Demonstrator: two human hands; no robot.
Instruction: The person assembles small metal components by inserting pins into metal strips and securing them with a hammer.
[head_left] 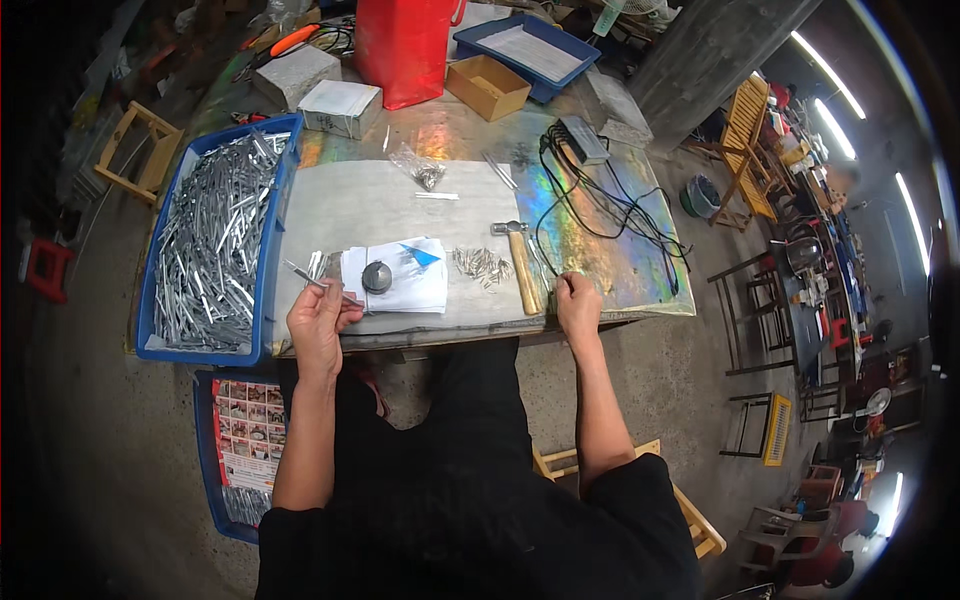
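Note:
My left hand (322, 318), fingers closed, pinches a thin silvery metal strip (302, 273) just above the table's near edge. Beside it lie several more strips and a stack of white paper (415, 285) with a round dark metal block (377, 277) and a small blue triangle (420, 257) on it. To the right, my right hand (578, 302) is closed on the near end of a thin dark metal tool (543, 255), perhaps tweezers. Left of that tool lies a hammer (522, 265) with a wooden handle. A heap of small metal pins (482, 266) sits between paper and hammer.
A blue tray (290, 165) full of metal strips stands at the left. Black cables (625, 210) run from a grey box (584, 140) at the right. Farther back are a red container (400, 50), a cardboard box (490, 85) and a blue tray (530, 50).

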